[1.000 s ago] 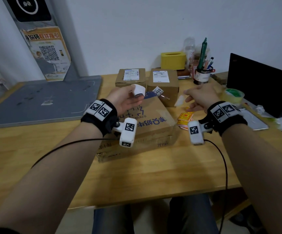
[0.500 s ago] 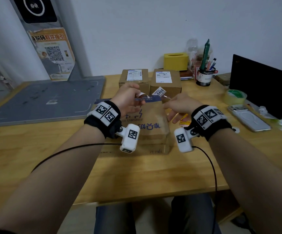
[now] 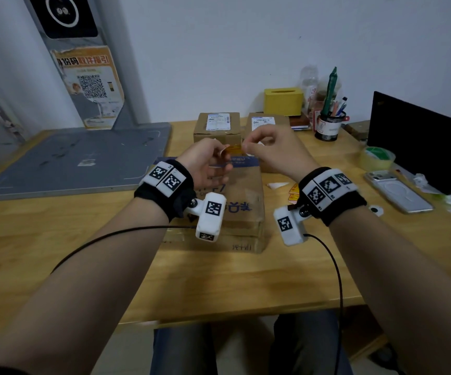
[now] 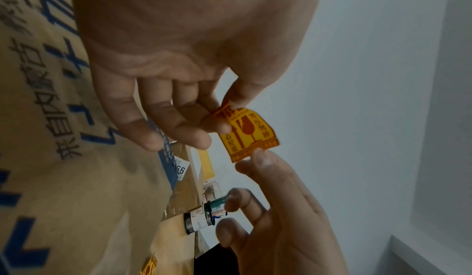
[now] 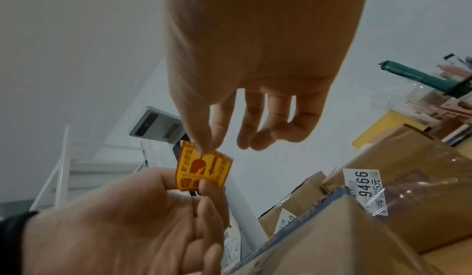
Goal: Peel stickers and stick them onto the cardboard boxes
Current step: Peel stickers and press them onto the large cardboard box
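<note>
A small orange fragile-goods sticker (image 3: 233, 150) is held in the air between both hands, above the large cardboard box with blue print (image 3: 241, 204). My left hand (image 3: 223, 155) pinches one end of the sticker (image 4: 246, 136) between thumb and fingers. My right hand (image 3: 246, 147) pinches the opposite edge of the sticker (image 5: 204, 168) with thumb and forefinger, its other fingers spread loose. Two smaller cardboard boxes (image 3: 216, 125) with white shipping labels stand side by side behind the big one, the right one (image 3: 266, 121) partly hidden by my right hand.
More orange stickers (image 3: 294, 190) and a white paper scrap (image 3: 277, 184) lie right of the big box. Further right are a phone (image 3: 398, 192), tape roll (image 3: 378, 158) and laptop (image 3: 419, 139). A pen cup (image 3: 328, 125) and yellow tissue box (image 3: 283, 101) stand at the back; a grey board (image 3: 75, 158) lies left.
The hands were apart a second ago, the right one holding a white scrap. They dipped over the big box, then rose and met, and now both pinch the orange sticker.
</note>
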{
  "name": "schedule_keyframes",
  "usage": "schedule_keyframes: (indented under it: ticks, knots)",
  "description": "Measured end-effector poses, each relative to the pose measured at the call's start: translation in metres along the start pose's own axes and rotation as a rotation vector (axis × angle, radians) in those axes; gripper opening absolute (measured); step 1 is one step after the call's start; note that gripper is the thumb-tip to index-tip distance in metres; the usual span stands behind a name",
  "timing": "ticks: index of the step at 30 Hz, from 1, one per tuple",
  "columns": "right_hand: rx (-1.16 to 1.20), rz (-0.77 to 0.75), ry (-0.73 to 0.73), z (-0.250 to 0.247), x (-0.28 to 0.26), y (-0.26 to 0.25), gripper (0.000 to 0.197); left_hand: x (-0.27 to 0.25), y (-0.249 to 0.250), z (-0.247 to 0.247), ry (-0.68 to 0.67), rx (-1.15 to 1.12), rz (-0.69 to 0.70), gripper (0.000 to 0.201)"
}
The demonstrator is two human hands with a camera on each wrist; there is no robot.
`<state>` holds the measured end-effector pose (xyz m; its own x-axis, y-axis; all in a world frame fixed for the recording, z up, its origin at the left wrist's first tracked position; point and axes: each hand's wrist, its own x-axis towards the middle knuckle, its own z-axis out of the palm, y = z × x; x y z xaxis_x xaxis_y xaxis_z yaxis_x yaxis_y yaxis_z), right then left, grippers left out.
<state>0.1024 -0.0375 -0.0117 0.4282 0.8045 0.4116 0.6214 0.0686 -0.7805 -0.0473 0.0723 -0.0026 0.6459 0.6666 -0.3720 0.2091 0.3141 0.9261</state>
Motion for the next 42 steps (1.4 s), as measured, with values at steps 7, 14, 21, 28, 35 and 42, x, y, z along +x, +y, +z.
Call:
schedule_keyframes:
  ticks: [7, 14, 21, 28, 35, 42]
  knots:
    - [-0.005, 0.009, -0.113, -0.005, 0.0, 0.007, 0.023, 0.003, -0.001, -0.002, -0.04, -0.051, -0.1, 0.016]
    - [-0.01, 0.042, -0.041, 0.003, 0.009, 0.004, 0.016, 0.002, 0.002, -0.001, -0.082, -0.002, -0.11, 0.022]
    - [0.088, 0.264, 0.018, -0.004, 0.01, 0.0, 0.018, 0.001, 0.006, -0.021, -0.165, 0.003, -0.098, 0.041]
    - [0.168, 0.434, 0.005, -0.001, 0.007, -0.005, 0.029, -0.002, 0.006, -0.016, -0.085, 0.151, 0.002, 0.029]
    - [0.176, 0.488, -0.044, -0.002, 0.002, -0.009, 0.018, 0.002, 0.004, -0.007, 0.007, 0.248, 0.118, 0.032]
    - [-0.238, 0.453, -0.144, -0.005, 0.004, -0.01, 0.038, 0.002, 0.006, 0.001, -0.009, 0.417, 0.153, 0.009]
